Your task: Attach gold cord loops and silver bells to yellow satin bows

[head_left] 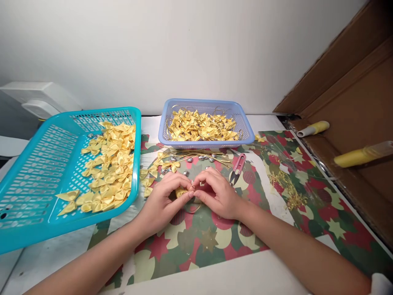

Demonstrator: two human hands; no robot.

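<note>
Left hand [166, 192] and right hand [221, 196] meet at a bow [180, 191], at six o'clock from the blue basket [196, 144].
The left grip is closed on the bow; the right pinches what looks like cord [193, 212]. Fastening appears in hand; the next move probably calls for a steady pull.

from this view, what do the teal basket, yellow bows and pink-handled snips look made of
Teal basket: probably molded plastic, fairly smooth, judging by its rounded rim and perforated walls. Yellow bows: likely satin ribbon, given the soft folds and sheen. Snips: dark blades look like metal; the pink handle could be plastic or coated metal.
</note>
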